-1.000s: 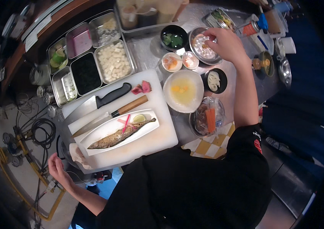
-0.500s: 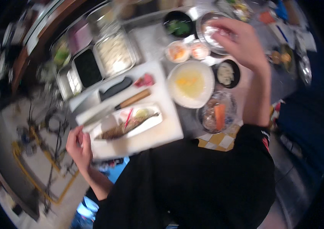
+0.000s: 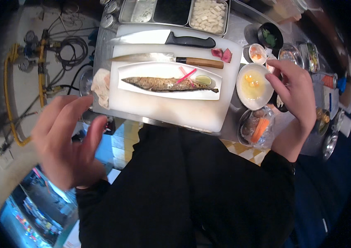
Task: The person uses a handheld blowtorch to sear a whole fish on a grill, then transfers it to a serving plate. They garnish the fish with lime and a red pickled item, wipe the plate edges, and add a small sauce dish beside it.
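Note:
My left hand (image 3: 70, 138) hangs in the air off the left side of the cutting board (image 3: 159, 107), fingers and thumb apart, nothing in them. Beyond it, a crumpled pale cloth (image 3: 101, 88) lies by the board's edge. At the right, my right hand (image 3: 294, 91) hovers over the rim of a white bowl of cracked eggs (image 3: 255, 93), with thumb and forefinger parted and no object visible between them. On the board, a long white plate (image 3: 142, 91) carries a grilled fish (image 3: 157, 84), crossed pink stalks (image 3: 187, 76) and a citrus slice (image 3: 203, 80).
Two knives, one black-handled (image 3: 190, 40) and one wood-handled (image 3: 203, 62), lie behind the plate beside pink pieces (image 3: 222, 54). Diced white food fills a metal tray (image 3: 209, 15). A wrapped bowl with carrot (image 3: 260, 130) stands front right; gas hoses (image 3: 74, 53) run at left.
The view has swung round. My right hand has come back from the metal bowl to the egg bowl. My left hand has left the board's corner, looks larger and has opened.

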Tool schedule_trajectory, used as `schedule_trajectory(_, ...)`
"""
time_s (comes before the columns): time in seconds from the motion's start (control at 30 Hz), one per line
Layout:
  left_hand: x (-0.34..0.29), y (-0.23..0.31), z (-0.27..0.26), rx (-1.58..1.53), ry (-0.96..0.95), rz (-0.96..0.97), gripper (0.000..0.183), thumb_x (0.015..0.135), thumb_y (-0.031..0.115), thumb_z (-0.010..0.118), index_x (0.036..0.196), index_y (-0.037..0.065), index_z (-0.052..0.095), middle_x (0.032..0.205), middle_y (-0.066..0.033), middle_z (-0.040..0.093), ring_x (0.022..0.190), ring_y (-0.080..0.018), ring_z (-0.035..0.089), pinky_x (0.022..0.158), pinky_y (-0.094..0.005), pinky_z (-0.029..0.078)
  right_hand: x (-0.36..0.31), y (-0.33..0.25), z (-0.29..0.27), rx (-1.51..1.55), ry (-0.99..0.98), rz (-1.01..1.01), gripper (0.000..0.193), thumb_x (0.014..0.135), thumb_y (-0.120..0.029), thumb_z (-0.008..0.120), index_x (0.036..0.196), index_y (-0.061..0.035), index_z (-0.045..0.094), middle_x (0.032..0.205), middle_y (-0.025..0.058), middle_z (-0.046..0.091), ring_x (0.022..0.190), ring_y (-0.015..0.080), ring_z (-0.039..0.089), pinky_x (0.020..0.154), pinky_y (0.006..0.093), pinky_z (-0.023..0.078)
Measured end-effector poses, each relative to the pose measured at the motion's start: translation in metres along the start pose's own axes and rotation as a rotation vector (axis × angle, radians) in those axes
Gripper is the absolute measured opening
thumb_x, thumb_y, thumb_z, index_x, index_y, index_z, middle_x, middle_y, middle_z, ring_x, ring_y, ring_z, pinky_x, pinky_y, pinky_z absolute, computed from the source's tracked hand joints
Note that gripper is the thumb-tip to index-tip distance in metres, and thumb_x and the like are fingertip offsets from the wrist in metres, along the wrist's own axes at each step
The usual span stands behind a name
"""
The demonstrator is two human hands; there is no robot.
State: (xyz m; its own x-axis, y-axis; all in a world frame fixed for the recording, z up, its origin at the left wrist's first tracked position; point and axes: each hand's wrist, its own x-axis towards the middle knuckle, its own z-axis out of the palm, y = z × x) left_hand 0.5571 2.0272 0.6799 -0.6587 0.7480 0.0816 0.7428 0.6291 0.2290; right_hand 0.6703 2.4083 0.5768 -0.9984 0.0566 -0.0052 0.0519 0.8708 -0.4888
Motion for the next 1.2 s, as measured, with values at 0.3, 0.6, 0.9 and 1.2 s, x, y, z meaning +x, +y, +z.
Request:
schedule_trajectory(0.3, -0.026, 0.051, -0.078, -0.012, -0.114, 0.229, 0.025, 0.076, 0.012, 0.073, 0.093, -0.004, 0.064, 0.087, -0.015, 0.065, 0.067, -0.0238, 0.061, 0.06, -0.0325, 0.05, 0.066, -0.078, 0.026, -0.127, -0.186, -0.294, 0.025, 0.08, -0.021, 0.071, 0.102, -0.0064, 0.07, 0.082, 0.0114, 0.068, 0.074, 0.028, 0.066, 0.065, 0.0363, 0.05)
schedule_trajectory(0.6, -0.06, -0.004, -0.103, -0.166, -0.013, 0.198, 0.023, 0.068, 0.005, 0.075, 0.087, -0.003, 0.064, 0.085, -0.013, 0.064, 0.06, -0.0212, 0.058, 0.055, -0.0315, 0.049, 0.065, -0.09, 0.005, -0.258, -0.123, -0.021, 0.028, 0.081, -0.02, 0.07, 0.103, -0.0039, 0.069, 0.078, 0.0143, 0.068, 0.073, 0.0299, 0.066, 0.065, 0.0387, 0.05)
schedule_trajectory(0.9, -0.065, -0.045, -0.114, -0.266, 0.131, 0.134, 0.024, 0.06, -0.003, 0.076, 0.081, -0.002, 0.063, 0.084, -0.0109, 0.063, 0.054, -0.0187, 0.056, 0.05, -0.0306, 0.049, 0.075, -0.113, 0.005, -0.293, -0.172, 0.06, 0.029, 0.079, -0.018, 0.071, 0.104, -0.0026, 0.069, 0.079, 0.0154, 0.068, 0.074, 0.0304, 0.067, 0.067, 0.0392, 0.051)
schedule_trajectory(1.2, -0.107, -0.09, -0.156, -0.461, -0.047, 0.16, 0.031, 0.07, -0.009, 0.074, 0.093, 0.002, 0.056, 0.086, -0.0083, 0.062, 0.065, -0.0105, 0.055, 0.058, -0.0212, 0.045, 0.155, -0.132, 0.008, -0.383, -0.068, -0.134, 0.029, 0.082, -0.02, 0.07, 0.107, -0.0067, 0.067, 0.072, 0.0126, 0.065, 0.066, 0.0316, 0.063, 0.063, 0.0407, 0.048)
